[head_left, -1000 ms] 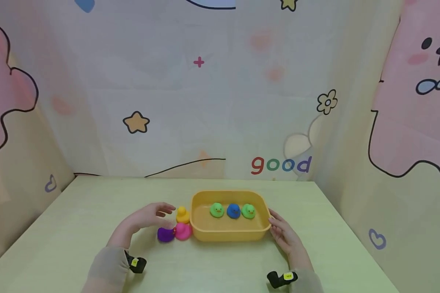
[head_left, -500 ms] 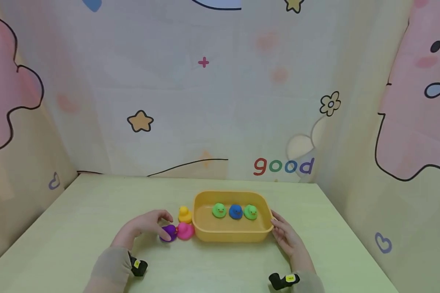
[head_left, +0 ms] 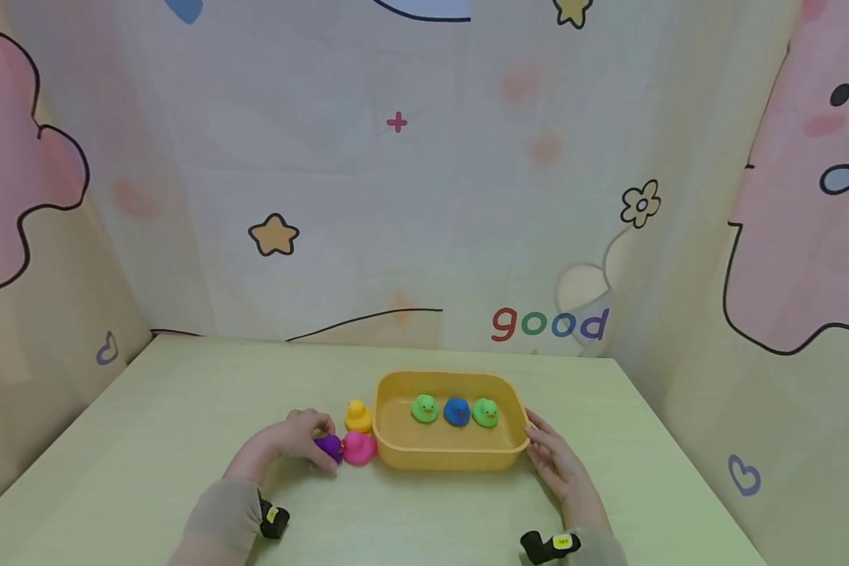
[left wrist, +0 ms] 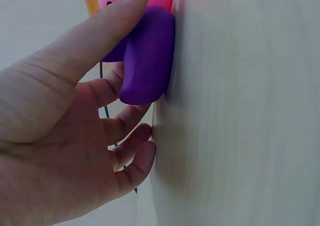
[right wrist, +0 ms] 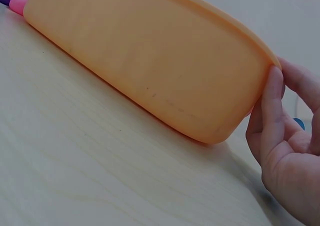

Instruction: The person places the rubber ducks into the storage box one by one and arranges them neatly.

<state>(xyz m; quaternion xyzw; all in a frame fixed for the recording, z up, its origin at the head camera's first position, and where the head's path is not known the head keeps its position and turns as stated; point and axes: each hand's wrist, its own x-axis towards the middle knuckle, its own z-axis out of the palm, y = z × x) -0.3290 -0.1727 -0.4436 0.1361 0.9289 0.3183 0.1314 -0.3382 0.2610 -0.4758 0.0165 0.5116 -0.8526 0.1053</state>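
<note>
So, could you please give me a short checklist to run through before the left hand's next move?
1. Purple duck gripped: ok, pinched by the left hand.
2. Purple duck clear of the table: cannot tell.
3. Tub steadied: ok, right hand on its rim.
4. Tub upright: ok, open side up.
5. Room inside: ok, bare floor around the green ducks and blue duck.
6. Straight way to tub: not ok, pink duck stands between.
</note>
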